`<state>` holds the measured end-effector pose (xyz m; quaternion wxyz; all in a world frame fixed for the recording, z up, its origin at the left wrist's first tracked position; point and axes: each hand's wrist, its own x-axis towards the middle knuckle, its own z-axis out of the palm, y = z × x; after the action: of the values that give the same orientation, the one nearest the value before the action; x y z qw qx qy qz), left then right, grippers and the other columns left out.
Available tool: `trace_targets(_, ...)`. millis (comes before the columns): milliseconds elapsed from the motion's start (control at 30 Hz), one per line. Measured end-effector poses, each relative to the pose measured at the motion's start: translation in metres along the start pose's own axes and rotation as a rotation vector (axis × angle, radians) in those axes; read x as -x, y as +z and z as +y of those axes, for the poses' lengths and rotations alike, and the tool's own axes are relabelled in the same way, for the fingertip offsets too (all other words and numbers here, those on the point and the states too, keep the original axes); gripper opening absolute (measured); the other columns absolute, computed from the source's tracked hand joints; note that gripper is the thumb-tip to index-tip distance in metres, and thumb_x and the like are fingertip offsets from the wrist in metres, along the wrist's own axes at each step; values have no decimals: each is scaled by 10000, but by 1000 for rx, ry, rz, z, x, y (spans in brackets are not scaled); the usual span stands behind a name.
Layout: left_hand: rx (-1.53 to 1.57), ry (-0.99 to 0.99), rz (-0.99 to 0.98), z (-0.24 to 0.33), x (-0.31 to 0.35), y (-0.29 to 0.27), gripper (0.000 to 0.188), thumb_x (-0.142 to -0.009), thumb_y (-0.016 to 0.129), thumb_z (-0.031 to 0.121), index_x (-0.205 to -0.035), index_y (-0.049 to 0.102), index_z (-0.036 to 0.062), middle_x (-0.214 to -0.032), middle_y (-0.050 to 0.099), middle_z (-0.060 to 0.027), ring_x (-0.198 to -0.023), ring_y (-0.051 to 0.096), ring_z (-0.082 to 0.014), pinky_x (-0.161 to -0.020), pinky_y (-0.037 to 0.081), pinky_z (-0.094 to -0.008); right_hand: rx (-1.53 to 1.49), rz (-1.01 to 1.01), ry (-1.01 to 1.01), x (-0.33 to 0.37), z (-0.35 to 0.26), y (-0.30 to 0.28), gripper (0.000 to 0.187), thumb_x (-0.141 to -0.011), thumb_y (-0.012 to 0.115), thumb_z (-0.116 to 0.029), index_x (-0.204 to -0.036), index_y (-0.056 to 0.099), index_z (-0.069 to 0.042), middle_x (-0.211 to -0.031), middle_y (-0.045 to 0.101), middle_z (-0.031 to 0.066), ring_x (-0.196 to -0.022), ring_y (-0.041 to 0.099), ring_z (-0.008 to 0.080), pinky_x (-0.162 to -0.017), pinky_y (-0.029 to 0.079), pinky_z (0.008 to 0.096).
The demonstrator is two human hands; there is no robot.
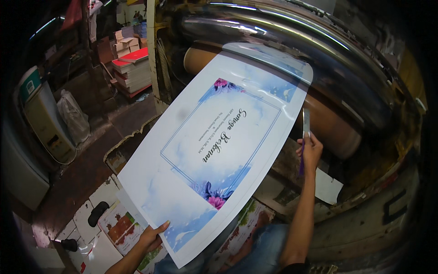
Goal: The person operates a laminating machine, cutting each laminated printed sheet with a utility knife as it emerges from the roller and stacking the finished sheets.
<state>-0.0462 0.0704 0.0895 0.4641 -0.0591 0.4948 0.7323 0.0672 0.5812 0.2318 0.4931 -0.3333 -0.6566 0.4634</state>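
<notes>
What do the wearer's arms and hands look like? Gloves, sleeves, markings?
Left hand and right hand are ungloved. Left forearm and right forearm look bare, no watch or markings visible. A dark sleeve shows by the right elbow.

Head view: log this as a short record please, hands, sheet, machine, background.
left hand: grips the near end of the printed sheet, thumb on top
right hand: holds a slim silver tool upright, beside the sheet's right edge
printed sheet: white, with blue cloudy artwork, pink and purple flowers, a thin blue frame and dark lettering
sheet position: slanted, far end curving up at the rollers
machine: shiny metal roller above a brown roll
background: red-topped stack at left
</notes>
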Motion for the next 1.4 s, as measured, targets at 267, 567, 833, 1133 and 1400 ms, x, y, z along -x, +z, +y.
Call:
trace_targets(267,-1,-10,-53,-10,16,-10,620,-877,680,139,-1374,327,26,-1253,495,-120,-1152,510,-242,-976,451,-402,99,-196,19,-45,19,-10,353,-947,555,-249,-1150,612,33,-712,641,87,-424,527,106,-380,387,238)
trace_targets(567,4,-99,11,-10,35,-28,640,-873,682,131,-1386,315,26,-1259,492,-123,-1158,505,-243,-983,439,-412,583,123,-627,-34,-2,-2,434,-751,755,-84,-1167,632,-95,-836,572,66,-724,623,183,-568,462,326)
trace_targets(833,-42,-74,10,-36,27,-61,614,-872,683,149,-1376,347,47,-1270,510,-131,-1178,514,-280,-1006,437,-466,828,-253,-862,-66,-41,-4,590,-665,712,79,-1175,645,-211,-1219,513,111,-917,648,297,-750,535,417)
trace_targets(1133,-13,26,119,-36,46,-277,568,-859,675,49,-1340,372,59,-1202,532,-96,-1062,567,-223,-883,517,-381,366,-373,-791,62,-26,72,264,-727,658,102,-969,698,7,-970,700,174,-869,698,267,-739,538,307)
trace_targets(1400,-136,-26,300,-65,68,-486,440,-871,643,13,-1265,448,29,-1092,594,-98,-985,615,-239,-915,525,-405,354,-364,-460,202,9,139,96,-802,677,11,-871,630,60,-842,697,141,-666,660,155,-559,520,299)
